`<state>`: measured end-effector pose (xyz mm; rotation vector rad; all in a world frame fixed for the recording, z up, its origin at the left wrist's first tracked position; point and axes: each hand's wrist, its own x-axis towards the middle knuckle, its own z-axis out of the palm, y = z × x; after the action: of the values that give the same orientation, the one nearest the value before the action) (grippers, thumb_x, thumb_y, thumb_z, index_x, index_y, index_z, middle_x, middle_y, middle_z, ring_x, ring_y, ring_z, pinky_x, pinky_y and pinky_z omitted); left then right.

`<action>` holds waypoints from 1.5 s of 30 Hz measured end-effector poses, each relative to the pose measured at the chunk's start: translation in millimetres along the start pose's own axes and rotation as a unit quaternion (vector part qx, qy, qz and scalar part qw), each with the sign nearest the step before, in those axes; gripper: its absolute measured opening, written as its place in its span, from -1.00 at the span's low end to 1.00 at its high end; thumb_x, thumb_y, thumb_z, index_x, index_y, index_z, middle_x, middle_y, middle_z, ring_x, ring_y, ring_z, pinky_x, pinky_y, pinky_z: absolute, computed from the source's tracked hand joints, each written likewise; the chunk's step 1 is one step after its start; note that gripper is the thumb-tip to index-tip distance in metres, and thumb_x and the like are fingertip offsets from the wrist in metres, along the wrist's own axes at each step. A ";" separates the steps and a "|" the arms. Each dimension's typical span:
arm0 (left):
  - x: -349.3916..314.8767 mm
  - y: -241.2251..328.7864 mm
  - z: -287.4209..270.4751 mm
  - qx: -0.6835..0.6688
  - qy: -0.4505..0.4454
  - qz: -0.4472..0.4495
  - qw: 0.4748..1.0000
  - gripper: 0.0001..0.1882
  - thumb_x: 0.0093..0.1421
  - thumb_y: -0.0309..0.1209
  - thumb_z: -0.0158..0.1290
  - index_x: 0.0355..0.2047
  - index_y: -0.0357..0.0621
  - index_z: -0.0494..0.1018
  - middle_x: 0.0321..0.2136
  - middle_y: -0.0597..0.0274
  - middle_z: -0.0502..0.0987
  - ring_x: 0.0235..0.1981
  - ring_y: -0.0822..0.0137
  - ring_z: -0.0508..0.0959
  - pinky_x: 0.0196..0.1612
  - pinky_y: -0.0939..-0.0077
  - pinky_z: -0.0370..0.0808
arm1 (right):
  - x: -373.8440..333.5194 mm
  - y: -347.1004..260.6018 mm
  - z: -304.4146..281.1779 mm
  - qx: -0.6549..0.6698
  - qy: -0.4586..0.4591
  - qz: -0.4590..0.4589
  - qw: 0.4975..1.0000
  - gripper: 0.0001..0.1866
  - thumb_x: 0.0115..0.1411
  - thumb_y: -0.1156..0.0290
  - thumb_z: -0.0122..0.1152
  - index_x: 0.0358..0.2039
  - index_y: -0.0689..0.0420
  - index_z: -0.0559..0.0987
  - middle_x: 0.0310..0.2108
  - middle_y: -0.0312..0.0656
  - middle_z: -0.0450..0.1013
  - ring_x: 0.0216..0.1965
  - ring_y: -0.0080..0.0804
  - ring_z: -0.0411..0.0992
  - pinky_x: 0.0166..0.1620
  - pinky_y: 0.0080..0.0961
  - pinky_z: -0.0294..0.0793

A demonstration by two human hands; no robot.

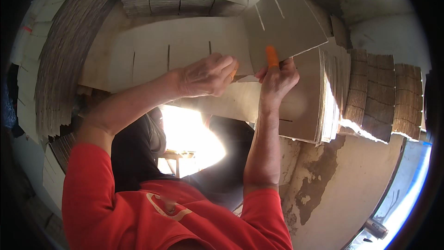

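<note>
A slotted grey cardboard sheet (pixel 289 23) stands tilted up at the centre right. My right hand (pixel 279 81) grips its lower edge, with an orange finger cover lying against its face. Left of it, a long pale cardboard piece (pixel 152 41) with several dark slits lies flat. My left hand (pixel 206 75) is closed in a pinch over the near edge of that flat piece. An orange cover shows on one of its fingers too. Whatever sits between the left fingertips is hidden.
A stack of slotted cardboard (pixel 185 2) stands at the back. A tall curved stack (pixel 69 55) rises on the left. More cardboard piles (pixel 377 95) line the right, beside a stack (pixel 300 106) near my right forearm. Bright light glares between my legs.
</note>
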<state>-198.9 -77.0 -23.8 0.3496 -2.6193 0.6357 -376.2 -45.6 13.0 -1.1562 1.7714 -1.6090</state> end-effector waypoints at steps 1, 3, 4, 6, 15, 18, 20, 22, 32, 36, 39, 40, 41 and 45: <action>1.5 -3.1 -1.8 -0.077 0.025 -0.034 0.996 -0.58 -0.16 -0.35 0.21 -0.31 -0.45 0.51 -0.30 0.04 0.50 -0.27 0.23 0.44 -0.31 0.44 0.50 | 0.1 0.5 -0.4 -0.015 -0.003 -0.002 1.000 -0.89 0.17 0.51 0.18 -0.46 0.29 0.53 -0.78 -0.31 0.34 -0.78 -0.69 0.24 -0.67 -0.67 0.15; 6.3 -15.3 -7.0 -0.229 0.074 -0.098 0.966 -0.48 -0.10 -0.28 0.25 -0.20 -0.44 0.46 -0.26 0.02 0.49 -0.27 0.21 0.44 -0.28 0.37 0.49 | 0.3 -2.7 2.8 -0.002 0.005 -0.006 1.000 -0.89 0.17 0.53 0.17 -0.48 0.26 0.53 -0.84 -0.30 0.32 -0.83 -0.70 0.19 -0.74 -0.68 0.08; 10.2 -27.1 -5.6 -0.224 0.085 -0.117 0.964 -0.46 -0.08 -0.25 0.26 -0.17 -0.42 0.45 -0.25 0.02 0.49 -0.26 0.20 0.45 -0.26 0.36 0.49 | 0.4 -3.1 3.9 0.003 0.010 -0.006 1.000 -0.90 0.17 0.54 0.16 -0.49 0.25 0.53 -0.87 -0.30 0.30 -0.86 -0.70 0.16 -0.77 -0.69 0.05; 20.6 -64.1 9.0 -0.214 0.107 -0.157 0.958 -0.41 -0.05 -0.19 0.28 -0.13 -0.39 0.41 -0.22 0.03 0.48 -0.24 0.17 0.45 -0.21 0.33 0.48 | 1.1 -1.8 3.4 -0.001 0.012 -0.006 1.000 -0.89 0.17 0.55 0.16 -0.49 0.25 0.53 -0.88 -0.30 0.29 -0.86 -0.70 0.16 -0.77 -0.69 0.04; 30.5 -154.2 97.4 -0.084 -0.035 -0.243 0.966 -0.80 -0.03 -0.43 0.18 -0.42 -0.27 0.45 -0.44 0.13 0.51 -0.27 0.15 0.47 -0.22 0.29 0.48 | -1.1 -6.0 4.7 0.016 -0.008 0.014 1.000 -0.93 0.15 0.63 0.10 -0.47 0.29 0.52 -0.80 -0.31 0.31 -0.79 -0.69 0.21 -0.68 -0.69 0.12; 33.7 -157.6 93.7 -0.180 -0.028 -0.254 0.950 -0.85 -0.03 -0.63 0.04 -0.38 -0.32 0.48 -0.44 0.12 0.51 -0.26 0.12 0.45 -0.18 0.30 0.46 | -0.6 -3.6 1.0 0.010 -0.010 0.010 1.000 -0.94 0.14 0.66 0.10 -0.46 0.28 0.52 -0.78 -0.31 0.33 -0.78 -0.69 0.21 -0.68 -0.70 0.12; 29.6 -159.9 95.2 -0.216 0.014 -0.264 0.940 -0.82 -0.05 -0.68 -0.02 -0.39 -0.35 0.49 -0.43 0.09 0.52 -0.26 0.11 0.47 -0.18 0.31 0.46 | -0.8 -2.9 0.6 0.009 -0.014 0.009 1.000 -0.94 0.14 0.65 0.11 -0.46 0.28 0.52 -0.76 -0.32 0.34 -0.78 -0.69 0.21 -0.68 -0.70 0.12; 16.8 -164.5 103.9 -0.227 0.090 -0.241 0.939 -0.81 -0.02 -0.68 -0.04 -0.37 -0.36 0.49 -0.41 0.08 0.53 -0.26 0.10 0.48 -0.17 0.32 0.46 | -2.0 -3.5 3.9 0.020 -0.021 0.011 1.000 -0.94 0.15 0.62 0.14 -0.47 0.28 0.51 -0.74 -0.32 0.34 -0.77 -0.69 0.21 -0.68 -0.69 0.13; 26.8 -160.8 88.3 -0.205 0.021 -0.296 0.933 -0.85 0.04 -0.63 -0.03 -0.36 -0.27 0.49 -0.39 0.10 0.52 -0.28 0.18 0.47 -0.19 0.36 0.47 | 0.1 0.3 7.7 0.013 -0.005 -0.005 1.000 -0.92 0.14 0.64 0.12 -0.49 0.25 0.54 -0.85 -0.31 0.31 -0.85 -0.70 0.18 -0.76 -0.70 0.05; 29.6 -144.4 72.4 -0.132 0.049 -0.174 0.975 -0.83 -0.04 -0.59 0.03 -0.37 -0.29 0.46 -0.33 0.17 0.45 -0.25 0.23 0.42 -0.22 0.43 0.49 | -0.1 -3.2 6.1 0.009 0.000 0.007 1.000 -0.92 0.15 0.64 0.11 -0.47 0.27 0.55 -0.85 -0.31 0.32 -0.85 -0.69 0.20 -0.76 -0.69 0.06; 25.8 -132.0 64.9 -0.069 0.069 -0.104 0.990 -0.78 -0.09 -0.58 0.06 -0.36 -0.31 0.45 -0.29 0.22 0.41 -0.24 0.26 0.41 -0.23 0.50 0.50 | -0.5 -3.0 6.6 0.009 -0.005 0.001 1.000 -0.92 0.15 0.64 0.11 -0.46 0.27 0.55 -0.84 -0.30 0.33 -0.84 -0.67 0.22 -0.76 -0.69 0.07; 27.5 -123.0 60.1 -0.053 0.068 -0.094 0.992 -0.78 -0.09 -0.57 0.06 -0.36 -0.32 0.46 -0.28 0.23 0.41 -0.24 0.28 0.40 -0.22 0.52 0.49 | 0.2 -1.3 5.4 0.008 -0.004 0.001 1.000 -0.92 0.16 0.64 0.11 -0.46 0.27 0.55 -0.83 -0.30 0.34 -0.84 -0.67 0.22 -0.76 -0.69 0.08; 29.1 -115.6 55.1 -0.036 0.068 -0.083 0.994 -0.78 -0.09 -0.57 0.07 -0.36 -0.33 0.46 -0.26 0.24 0.40 -0.25 0.29 0.40 -0.22 0.54 0.49 | 0.8 1.9 3.8 0.003 -0.004 -0.001 1.000 -0.92 0.16 0.63 0.11 -0.46 0.27 0.55 -0.83 -0.29 0.34 -0.84 -0.67 0.22 -0.76 -0.69 0.08; 24.4 -94.2 39.4 -0.020 0.084 -0.034 0.996 -0.82 -0.10 -0.54 0.09 -0.42 -0.35 0.49 -0.27 0.22 0.41 -0.25 0.34 0.39 -0.24 0.57 0.48 | 2.2 5.5 2.5 -0.016 -0.016 -0.009 1.000 -0.94 0.16 0.62 0.14 -0.45 0.28 0.54 -0.82 -0.29 0.34 -0.83 -0.67 0.23 -0.75 -0.69 0.09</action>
<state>-202.4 -180.9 -8.9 0.3543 -2.4464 0.5629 -376.7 -49.1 7.6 -1.2093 1.7784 -1.5688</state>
